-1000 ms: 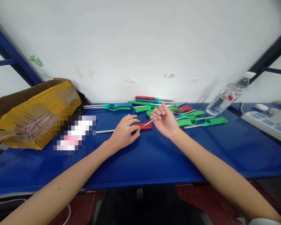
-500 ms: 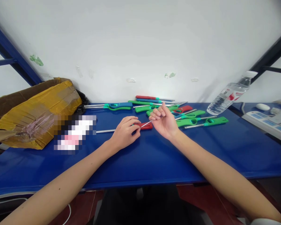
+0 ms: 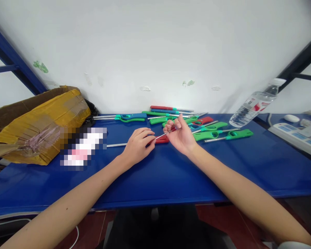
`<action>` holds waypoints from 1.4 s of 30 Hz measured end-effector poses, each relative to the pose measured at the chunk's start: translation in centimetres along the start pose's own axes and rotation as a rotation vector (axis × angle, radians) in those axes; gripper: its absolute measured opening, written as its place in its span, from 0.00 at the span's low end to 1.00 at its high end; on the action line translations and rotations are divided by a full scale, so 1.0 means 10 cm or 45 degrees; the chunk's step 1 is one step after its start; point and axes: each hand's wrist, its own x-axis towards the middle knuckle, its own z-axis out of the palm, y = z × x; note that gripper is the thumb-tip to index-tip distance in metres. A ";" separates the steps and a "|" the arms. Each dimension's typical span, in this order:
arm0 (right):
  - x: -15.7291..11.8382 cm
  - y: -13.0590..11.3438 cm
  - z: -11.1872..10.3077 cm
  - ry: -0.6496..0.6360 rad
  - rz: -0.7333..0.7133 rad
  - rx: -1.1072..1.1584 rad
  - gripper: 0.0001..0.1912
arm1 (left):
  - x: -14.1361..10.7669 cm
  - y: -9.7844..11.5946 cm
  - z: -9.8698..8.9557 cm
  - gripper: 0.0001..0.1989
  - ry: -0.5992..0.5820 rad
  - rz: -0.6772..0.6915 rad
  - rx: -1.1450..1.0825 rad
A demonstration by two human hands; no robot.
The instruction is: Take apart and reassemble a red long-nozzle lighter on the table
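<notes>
My left hand (image 3: 140, 146) is closed over a red long-necked gas lighter (image 3: 162, 140), pressing it to the blue tabletop. The lighter's metal tube points left from under the fingers, and its middle is hidden. In my right hand (image 3: 180, 135), palm turned up with curled fingers, is a thin screwdriver (image 3: 173, 129) with a dark red handle. Its slim metal shaft slants down left to the lighter body beside my left thumb; the tip is hidden there. Just behind my right hand lies a loose group of green, blue and red lighters (image 3: 209, 135).
More lighters (image 3: 132, 118) lie at the back, left of centre. A taped cardboard box (image 3: 41, 128) and a blurred-out patch (image 3: 85, 148) are on the left. To the right stand a tilted-looking water bottle (image 3: 254, 107) and a white scale (image 3: 298, 138). A wall closes off the back.
My right hand has rolled slightly and its fingers have shifted, so the screwdriver's red handle now shows. My left hand stays on the lighter nearly unmoved.
</notes>
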 end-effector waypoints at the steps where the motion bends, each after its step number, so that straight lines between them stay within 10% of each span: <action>1: 0.01 0.00 -0.01 0.010 0.001 0.003 0.30 | 0.00 0.00 0.00 0.06 -0.004 -0.014 0.008; 32: 0.16 -0.23 -0.14 -0.022 -0.153 -0.224 0.26 | -0.05 0.00 0.05 0.05 -0.415 -0.331 -0.030; 42: 0.13 -0.15 -0.11 0.008 -0.136 -0.318 0.27 | -0.07 0.01 0.04 0.08 -0.472 -0.049 0.163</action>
